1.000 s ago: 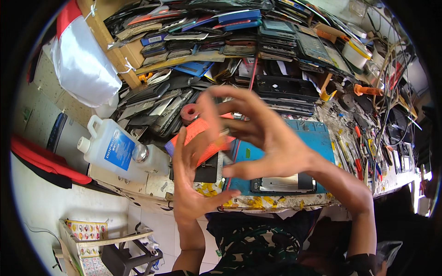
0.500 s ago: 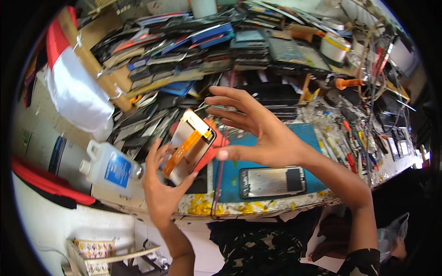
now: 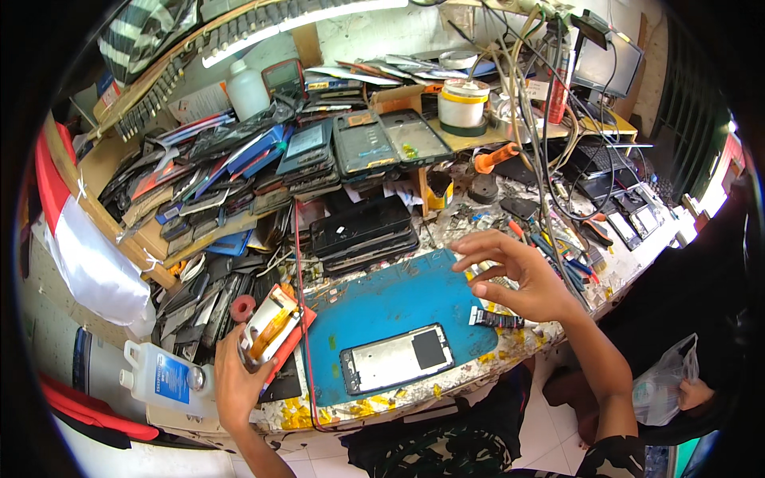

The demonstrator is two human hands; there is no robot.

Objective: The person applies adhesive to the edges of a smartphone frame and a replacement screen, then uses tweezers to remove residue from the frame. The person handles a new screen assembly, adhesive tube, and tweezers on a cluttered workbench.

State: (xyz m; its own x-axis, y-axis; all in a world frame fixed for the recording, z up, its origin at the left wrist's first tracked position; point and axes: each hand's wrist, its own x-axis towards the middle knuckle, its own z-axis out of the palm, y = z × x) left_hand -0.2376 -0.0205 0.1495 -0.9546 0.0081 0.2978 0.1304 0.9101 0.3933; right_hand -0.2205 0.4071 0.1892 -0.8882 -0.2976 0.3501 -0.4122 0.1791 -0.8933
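Observation:
My left hand (image 3: 237, 374) is closed round a phone display panel (image 3: 259, 325), whose silvery back carries an orange flex cable (image 3: 269, 333). A red-orange sheet or edge (image 3: 288, 344) shows along the panel's right side. My right hand (image 3: 522, 283) hovers over the right edge of the blue work mat (image 3: 343, 319), empty, fingers apart and slightly curled. Just below that hand lies a black tube (image 3: 498, 319) with a white, ridged end. On the mat's front part rests a phone frame (image 3: 390, 365), silver inside with a black rectangle at its right.
A white jug (image 3: 159, 374) stands at the left. Piles of phone parts (image 3: 231, 163) fill the back left, and stacked black trays (image 3: 362, 231) sit behind the mat. Hand tools (image 3: 558, 251) and hanging cables (image 3: 542, 159) are at the right. Another person's hand (image 3: 695, 396) holds a plastic bag.
My right hand has moved away from the display panel, over to the tube at the mat's right. My left hand still grips the panel, now lower. The view has swung rightward and up.

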